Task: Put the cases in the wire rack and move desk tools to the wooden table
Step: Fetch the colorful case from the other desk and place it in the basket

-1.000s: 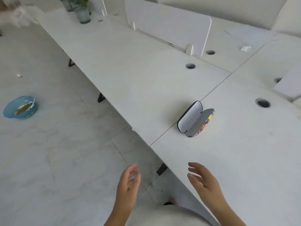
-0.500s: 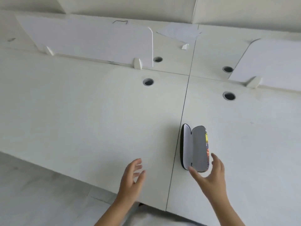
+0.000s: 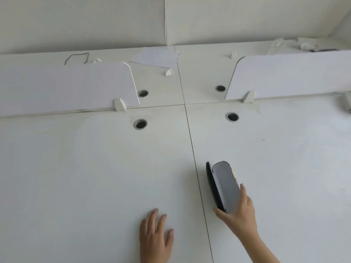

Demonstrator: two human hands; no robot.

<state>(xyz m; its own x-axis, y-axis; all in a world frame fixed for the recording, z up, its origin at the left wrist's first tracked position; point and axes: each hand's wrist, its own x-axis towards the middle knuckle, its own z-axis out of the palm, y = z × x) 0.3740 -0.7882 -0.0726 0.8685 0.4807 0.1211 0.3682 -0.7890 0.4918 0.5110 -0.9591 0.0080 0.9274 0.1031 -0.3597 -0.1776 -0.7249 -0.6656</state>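
A glasses case (image 3: 223, 185) lies on the white desk (image 3: 95, 177) just right of the seam between two desktops. It has a black shell, a grey lining and a colourful outer print, and its two halves stand nearly closed. My right hand (image 3: 240, 213) grips the near end of the case, thumb on the black side and fingers on the printed side. My left hand (image 3: 155, 236) rests flat on the desk, fingers spread, holding nothing. No wire rack or wooden table is in view.
Two white divider panels (image 3: 66, 88) (image 3: 288, 74) stand across the desk's middle. Several round cable holes (image 3: 140, 123) (image 3: 232, 117) lie between me and them. Sheets of paper (image 3: 157, 57), crumpled scraps and a black cord (image 3: 76, 57) lie behind. A small white object (image 3: 346, 102) sits at the right edge.
The view has swung from the floor and desk edge to face the desk squarely. My right hand reached the case and closed on it; the case's halves are closer together. My left hand came down onto the desk.
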